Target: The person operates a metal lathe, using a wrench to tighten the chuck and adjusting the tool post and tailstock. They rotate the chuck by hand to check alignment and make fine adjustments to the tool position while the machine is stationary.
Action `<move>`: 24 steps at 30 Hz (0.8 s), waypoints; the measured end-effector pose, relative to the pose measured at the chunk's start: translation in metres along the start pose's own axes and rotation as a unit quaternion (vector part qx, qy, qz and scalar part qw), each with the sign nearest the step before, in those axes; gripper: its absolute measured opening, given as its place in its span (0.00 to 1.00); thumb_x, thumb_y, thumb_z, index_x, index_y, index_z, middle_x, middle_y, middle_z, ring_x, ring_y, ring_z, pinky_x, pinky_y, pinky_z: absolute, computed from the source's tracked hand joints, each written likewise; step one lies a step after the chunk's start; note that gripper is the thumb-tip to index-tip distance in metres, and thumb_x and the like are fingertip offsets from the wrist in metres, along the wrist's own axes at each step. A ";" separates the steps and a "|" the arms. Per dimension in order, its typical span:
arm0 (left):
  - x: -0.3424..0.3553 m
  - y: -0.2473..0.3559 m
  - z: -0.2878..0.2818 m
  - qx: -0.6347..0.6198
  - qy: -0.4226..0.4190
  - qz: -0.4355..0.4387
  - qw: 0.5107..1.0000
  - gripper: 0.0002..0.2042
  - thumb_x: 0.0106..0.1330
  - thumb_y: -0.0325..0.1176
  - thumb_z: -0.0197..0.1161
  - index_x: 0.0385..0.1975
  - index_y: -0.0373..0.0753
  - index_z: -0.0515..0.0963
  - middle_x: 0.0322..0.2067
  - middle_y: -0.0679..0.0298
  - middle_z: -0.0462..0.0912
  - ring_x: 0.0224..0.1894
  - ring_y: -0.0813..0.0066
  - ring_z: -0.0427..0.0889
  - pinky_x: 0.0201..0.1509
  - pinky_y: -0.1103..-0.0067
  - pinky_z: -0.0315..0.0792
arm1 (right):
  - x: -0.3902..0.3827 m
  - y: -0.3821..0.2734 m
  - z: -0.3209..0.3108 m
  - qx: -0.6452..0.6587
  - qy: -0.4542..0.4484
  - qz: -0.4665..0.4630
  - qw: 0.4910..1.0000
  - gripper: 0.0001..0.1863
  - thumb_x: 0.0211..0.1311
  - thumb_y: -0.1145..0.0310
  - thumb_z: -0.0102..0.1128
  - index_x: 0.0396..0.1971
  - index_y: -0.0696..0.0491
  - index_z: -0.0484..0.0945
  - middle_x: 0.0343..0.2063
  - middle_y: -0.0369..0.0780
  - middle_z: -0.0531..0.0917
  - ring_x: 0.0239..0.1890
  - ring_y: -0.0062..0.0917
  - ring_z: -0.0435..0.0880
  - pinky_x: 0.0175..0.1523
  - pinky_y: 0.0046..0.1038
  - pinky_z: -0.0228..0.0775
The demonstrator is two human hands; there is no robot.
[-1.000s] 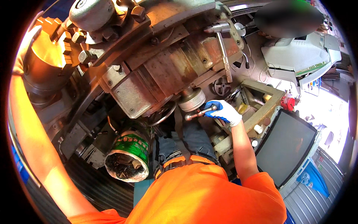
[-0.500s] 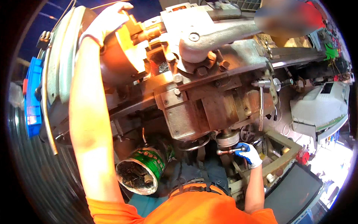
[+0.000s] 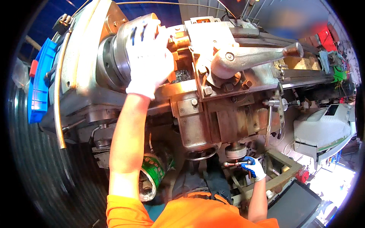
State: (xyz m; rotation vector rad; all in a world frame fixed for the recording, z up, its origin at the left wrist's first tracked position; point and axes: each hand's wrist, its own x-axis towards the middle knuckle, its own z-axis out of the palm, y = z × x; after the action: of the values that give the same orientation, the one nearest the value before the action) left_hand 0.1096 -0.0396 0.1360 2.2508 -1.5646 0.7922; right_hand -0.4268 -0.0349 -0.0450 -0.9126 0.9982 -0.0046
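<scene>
The right grip (image 3: 254, 168) grasps a ball-ended crank (image 3: 231, 165). Farther off, the left grip (image 3: 147, 57) covers the lathe chuck (image 3: 122, 49); clenched or not, I can't tell. Apparent shavings (image 3: 181, 76) beside it suggest some cutting is done; what's left is unclear. Half a second back, it was at the chuck's far edge.

White printed characters run around the green bucket (image 3: 153, 168), foreshortened by its tilt and too small to read surely. A line of small lettering stands along the green stripe on the pale grey casing (image 3: 317, 127), slanting and blurred at its edges.
</scene>
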 end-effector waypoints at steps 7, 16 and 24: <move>-0.075 0.038 0.000 -0.020 -0.050 -0.011 0.998 0.15 0.53 0.31 0.60 0.42 0.49 0.82 0.69 0.53 0.60 0.70 0.48 0.58 0.65 0.48 0.55 | -0.001 0.003 -0.003 0.046 -0.025 0.014 0.999 0.21 0.53 0.72 0.65 0.47 0.65 0.76 0.43 0.48 0.86 0.42 0.26 0.86 0.50 0.23 0.77; -0.159 0.047 0.054 -0.063 -0.150 0.009 0.987 0.21 0.52 0.30 0.62 0.49 0.44 0.77 0.71 0.45 0.52 0.66 0.46 0.62 0.61 0.52 0.62 | 0.001 0.006 -0.004 0.035 -0.006 0.016 0.999 0.21 0.53 0.74 0.65 0.48 0.64 0.77 0.42 0.45 0.86 0.42 0.24 0.85 0.49 0.22 0.77; -0.041 0.019 -0.058 -0.235 0.005 0.021 0.972 0.16 0.55 0.23 0.62 0.45 0.39 0.81 0.50 0.55 0.82 0.52 0.59 0.81 0.58 0.69 0.73 | 0.002 0.019 -0.010 0.004 0.013 0.007 1.000 0.18 0.53 0.74 0.64 0.44 0.64 0.78 0.41 0.45 0.86 0.39 0.21 0.84 0.46 0.19 0.75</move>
State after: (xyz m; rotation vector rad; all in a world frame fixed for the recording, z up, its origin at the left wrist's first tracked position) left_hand 0.0659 0.0154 0.1576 1.8714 -1.5981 0.3849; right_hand -0.4398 -0.0301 -0.0608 -0.9001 1.0279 -0.0086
